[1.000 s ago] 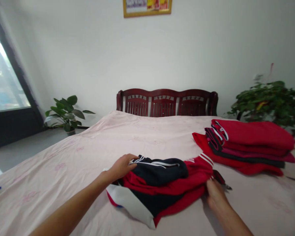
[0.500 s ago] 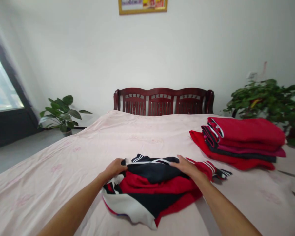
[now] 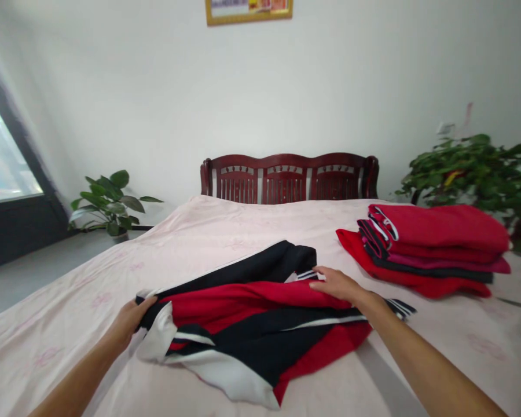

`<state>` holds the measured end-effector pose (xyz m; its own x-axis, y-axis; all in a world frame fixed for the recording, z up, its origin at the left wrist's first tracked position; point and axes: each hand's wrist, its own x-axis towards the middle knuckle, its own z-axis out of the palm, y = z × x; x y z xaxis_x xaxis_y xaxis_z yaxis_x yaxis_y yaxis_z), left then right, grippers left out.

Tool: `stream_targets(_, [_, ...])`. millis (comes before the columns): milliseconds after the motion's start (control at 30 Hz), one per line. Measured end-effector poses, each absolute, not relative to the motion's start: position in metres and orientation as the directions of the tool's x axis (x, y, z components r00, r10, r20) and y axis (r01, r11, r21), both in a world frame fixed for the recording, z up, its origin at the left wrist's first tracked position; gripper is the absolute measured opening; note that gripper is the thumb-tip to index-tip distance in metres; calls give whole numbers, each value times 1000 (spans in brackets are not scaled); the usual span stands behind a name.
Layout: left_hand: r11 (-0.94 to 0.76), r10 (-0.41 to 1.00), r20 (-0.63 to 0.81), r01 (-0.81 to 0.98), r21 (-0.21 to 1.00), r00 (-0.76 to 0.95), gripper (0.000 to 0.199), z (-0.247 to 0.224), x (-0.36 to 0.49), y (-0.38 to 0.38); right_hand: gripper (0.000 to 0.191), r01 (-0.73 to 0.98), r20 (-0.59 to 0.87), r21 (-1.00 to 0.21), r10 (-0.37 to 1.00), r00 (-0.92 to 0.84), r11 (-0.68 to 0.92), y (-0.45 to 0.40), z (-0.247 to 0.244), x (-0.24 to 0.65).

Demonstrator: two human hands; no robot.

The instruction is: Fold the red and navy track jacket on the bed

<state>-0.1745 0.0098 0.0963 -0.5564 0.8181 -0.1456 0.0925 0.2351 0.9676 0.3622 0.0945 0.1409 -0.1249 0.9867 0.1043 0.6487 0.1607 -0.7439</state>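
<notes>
Two grips, left grip (image 3: 127, 322) pinching the edge of one red-and-navy track garment (image 3: 252, 330), right grip (image 3: 335, 284) spread flat on top, garment between them near the bed's (image 3: 61, 301) foot, one folded red stack (image 3: 434, 243) by the right edge

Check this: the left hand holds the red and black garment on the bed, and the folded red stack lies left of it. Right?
Not quite: the folded red stack lies right of the garment, as the head view shows. The left hand does hold the garment on the bed.
</notes>
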Motion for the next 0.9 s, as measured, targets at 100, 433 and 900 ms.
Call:
stream_targets(100, [324,814,-240,70,944,-529,28,80,-182,2,66,826,24,-549,990,-137,127,84,118,386])
stream_targets(433, [71,890,-180,-261,963,-420,18,120,-168,28,22,938,14,-94,943,-333,333,84,162,388])
stream_targets(900, [-122,940,298,648,752,-169,57,103,-150,113,46,925,163,-331,977,-138,186,127,143,382])
